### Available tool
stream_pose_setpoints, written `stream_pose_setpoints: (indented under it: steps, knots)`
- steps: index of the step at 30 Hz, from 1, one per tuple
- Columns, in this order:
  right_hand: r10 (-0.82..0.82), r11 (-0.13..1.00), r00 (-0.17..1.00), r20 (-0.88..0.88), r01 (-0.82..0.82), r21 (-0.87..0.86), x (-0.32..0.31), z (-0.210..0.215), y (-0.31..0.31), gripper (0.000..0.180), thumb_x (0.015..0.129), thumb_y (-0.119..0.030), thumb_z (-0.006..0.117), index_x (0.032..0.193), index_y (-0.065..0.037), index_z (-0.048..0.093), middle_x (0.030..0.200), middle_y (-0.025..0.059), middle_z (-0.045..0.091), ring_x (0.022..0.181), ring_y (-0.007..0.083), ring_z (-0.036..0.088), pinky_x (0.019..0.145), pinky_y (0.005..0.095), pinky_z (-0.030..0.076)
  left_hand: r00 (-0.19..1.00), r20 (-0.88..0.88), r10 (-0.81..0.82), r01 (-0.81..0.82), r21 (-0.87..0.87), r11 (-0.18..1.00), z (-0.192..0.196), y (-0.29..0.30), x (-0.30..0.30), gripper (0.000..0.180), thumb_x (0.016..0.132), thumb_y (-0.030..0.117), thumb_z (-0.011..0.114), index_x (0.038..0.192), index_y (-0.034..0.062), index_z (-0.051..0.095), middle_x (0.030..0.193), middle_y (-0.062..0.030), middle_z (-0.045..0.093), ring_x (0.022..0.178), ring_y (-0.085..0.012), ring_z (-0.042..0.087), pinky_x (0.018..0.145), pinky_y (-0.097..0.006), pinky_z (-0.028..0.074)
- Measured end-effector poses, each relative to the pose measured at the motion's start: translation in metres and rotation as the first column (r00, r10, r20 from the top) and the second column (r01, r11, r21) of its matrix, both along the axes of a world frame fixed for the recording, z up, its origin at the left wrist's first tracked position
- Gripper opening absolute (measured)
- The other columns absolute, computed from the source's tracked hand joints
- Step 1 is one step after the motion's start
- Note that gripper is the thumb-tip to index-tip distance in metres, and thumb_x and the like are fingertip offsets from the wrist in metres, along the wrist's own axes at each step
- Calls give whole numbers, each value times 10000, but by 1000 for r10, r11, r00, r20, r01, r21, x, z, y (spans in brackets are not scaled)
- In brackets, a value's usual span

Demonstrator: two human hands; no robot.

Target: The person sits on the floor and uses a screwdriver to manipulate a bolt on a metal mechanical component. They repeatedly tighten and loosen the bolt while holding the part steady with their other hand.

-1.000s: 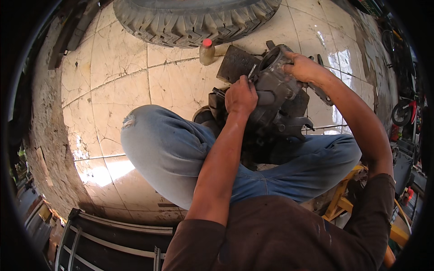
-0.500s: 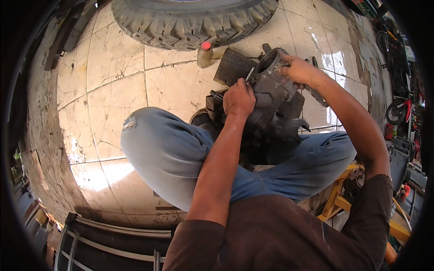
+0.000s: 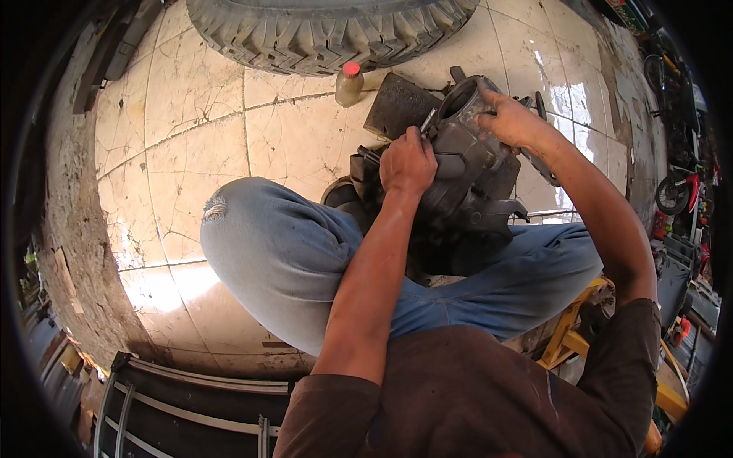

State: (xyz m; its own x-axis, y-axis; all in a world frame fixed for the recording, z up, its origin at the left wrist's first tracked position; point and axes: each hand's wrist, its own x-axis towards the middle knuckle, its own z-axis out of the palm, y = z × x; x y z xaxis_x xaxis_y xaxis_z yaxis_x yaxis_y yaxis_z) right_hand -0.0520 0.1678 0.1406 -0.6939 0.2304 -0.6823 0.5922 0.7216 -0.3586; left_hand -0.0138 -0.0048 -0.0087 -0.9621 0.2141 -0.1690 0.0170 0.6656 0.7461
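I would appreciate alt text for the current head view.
A person's left hand is curled by a dark metal part between bent knees; the right hand touches its round opening. Beyond are a red-capped bottle and large tire on tiled floor.

big treaded tyre (image 3: pixel 336 44), red-capped jar (image 3: pixel 350 85), tiled floor (image 3: pixel 202 145)

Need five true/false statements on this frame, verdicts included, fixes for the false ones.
1. The right hand is at the dark metal housing, near its round opening. True.
2. The jar has a blue lid. False: the jar has a red lid.
3. The big tire is farther from the person than the jar. True.
4. The left hand lies flat on the floor. False: the left hand is curled at the housing, a thin metal piece jutting past its knuckles.
5. The jeans are torn at the left knee. True.
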Motion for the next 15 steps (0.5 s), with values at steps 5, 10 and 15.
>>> stream_pose_setpoints:
  steps: [5, 10, 15]
  knots:
    - [11, 1000, 999, -37, -10, 8, 1, -3, 7, 735, 975, -148, 585, 1616, -43, 241, 930, 137, 721, 440, 145, 508, 408, 306, 417, 1000, -14, 7, -7, 7, 1000, 0, 3, -1, 217, 980, 248, 548, 964, 35, 584, 901, -222, 706, 858, -439, 674, 761, -545, 526]
    - [39, 999, 999, -13, -39, 25, 2, 4, -2, 715, 979, -146, 588, 1601, -13, 262, 946, 154, 721, 459, 150, 530, 428, 311, 449, 1000, 1, 11, -11, -3, 1000, 1, 1, 0, 207, 975, 241, 552, 958, 36, 579, 890, -220, 703, 853, -439, 671, 763, -545, 525]
    - [32, 999, 999, -12, -32, 39, 3, -1, -1, 707, 983, -140, 577, 1603, -20, 259, 970, 182, 714, 490, 172, 567, 437, 326, 474, 1000, -28, 11, -11, -5, 1000, -2, 1, 0, 207, 969, 243, 561, 954, 38, 577, 885, -218, 702, 849, -440, 672, 758, -545, 527]
